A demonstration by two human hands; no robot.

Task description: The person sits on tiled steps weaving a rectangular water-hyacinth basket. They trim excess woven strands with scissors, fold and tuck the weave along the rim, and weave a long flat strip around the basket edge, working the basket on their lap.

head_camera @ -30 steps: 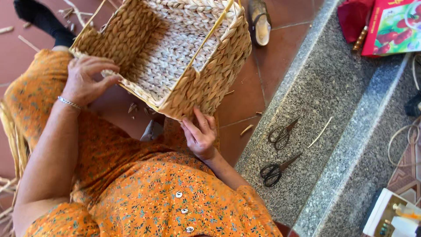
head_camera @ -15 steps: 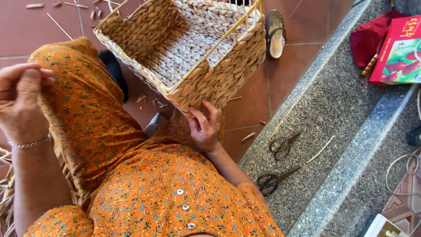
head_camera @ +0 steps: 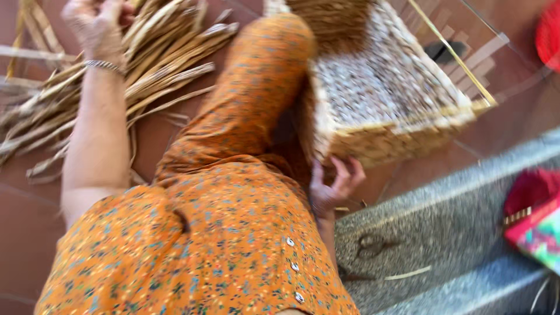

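My left hand [head_camera: 96,23], with a silver bracelet at the wrist, reaches far to the left onto a pile of dried reed strands [head_camera: 157,64] on the red tile floor. Its fingers are curled over the strands' ends, and blur hides whether they grip. My right hand [head_camera: 335,182] is pressed with spread fingers against the lower wall of a square woven basket [head_camera: 402,137], which rests tilted against my knee in orange flowered cloth. A thin yellow cane [head_camera: 452,55] runs across the basket's rim.
A grey stone step [head_camera: 443,204] runs along the right, with a pair of scissors [head_camera: 373,245] and a loose straw [head_camera: 408,273] on it. A red and multicoloured package [head_camera: 534,219] lies at the right edge. More strands lie at the far left.
My view has swung left, bringing the strand pile into sight. My left hand moved from in front of me out to the pile. My right hand stays at the basket's lower edge.
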